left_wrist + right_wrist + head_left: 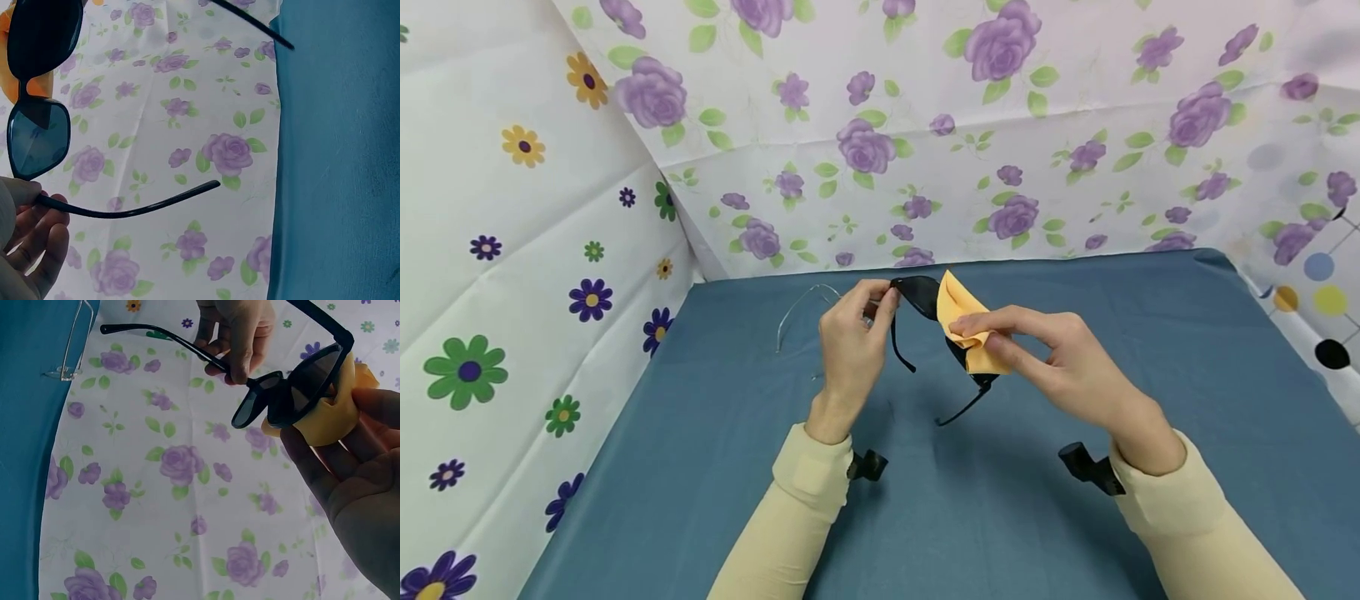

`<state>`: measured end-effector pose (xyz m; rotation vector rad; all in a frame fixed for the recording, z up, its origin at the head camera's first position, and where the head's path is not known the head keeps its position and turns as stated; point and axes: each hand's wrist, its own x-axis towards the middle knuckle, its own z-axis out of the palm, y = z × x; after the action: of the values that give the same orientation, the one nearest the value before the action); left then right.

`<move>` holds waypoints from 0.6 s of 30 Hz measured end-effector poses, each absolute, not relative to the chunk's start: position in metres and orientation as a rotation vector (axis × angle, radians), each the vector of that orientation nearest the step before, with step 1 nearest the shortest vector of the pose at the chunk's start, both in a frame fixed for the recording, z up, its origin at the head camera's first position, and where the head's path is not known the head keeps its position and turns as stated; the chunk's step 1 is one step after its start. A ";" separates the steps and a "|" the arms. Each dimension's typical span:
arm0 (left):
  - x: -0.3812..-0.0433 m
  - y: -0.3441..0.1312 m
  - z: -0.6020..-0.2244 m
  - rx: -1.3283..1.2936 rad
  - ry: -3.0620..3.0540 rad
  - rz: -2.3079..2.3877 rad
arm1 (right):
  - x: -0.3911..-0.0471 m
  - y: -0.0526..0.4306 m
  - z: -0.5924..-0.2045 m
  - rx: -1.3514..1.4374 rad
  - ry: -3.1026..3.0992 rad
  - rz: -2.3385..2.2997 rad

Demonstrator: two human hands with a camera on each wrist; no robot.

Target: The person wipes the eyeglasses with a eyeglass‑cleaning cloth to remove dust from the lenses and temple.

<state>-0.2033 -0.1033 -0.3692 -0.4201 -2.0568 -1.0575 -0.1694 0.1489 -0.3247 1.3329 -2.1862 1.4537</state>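
On the head feed I see the left hand (856,342) pinching the black sunglasses (917,296) above the blue table (700,467), the right hand (1067,358) gripping a yellow cloth (958,304) around them. My left-wrist feed shows both earpieces (144,211) (unfolded). My right-wrist feed catches clear glasses (70,340) on the table.

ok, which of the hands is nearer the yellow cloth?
Right. The right hand pinches the yellow cloth against the sunglasses; the left hand is apart from the cloth, gripping the sunglasses at their other end.
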 end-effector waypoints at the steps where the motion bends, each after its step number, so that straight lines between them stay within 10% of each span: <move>1: -0.203 -0.103 -0.369 -0.418 -2.054 -1.055 | -0.169 0.149 -0.325 1.342 -2.196 1.451; 18: -0.207 -0.111 -0.371 -0.371 -2.025 -1.033 | -0.159 0.138 -0.324 1.610 -2.236 1.281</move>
<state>-0.2071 -0.1113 -0.3709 -0.3706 -2.0254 -1.0333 -0.1585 0.1377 -0.3239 1.6101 -2.2357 1.2807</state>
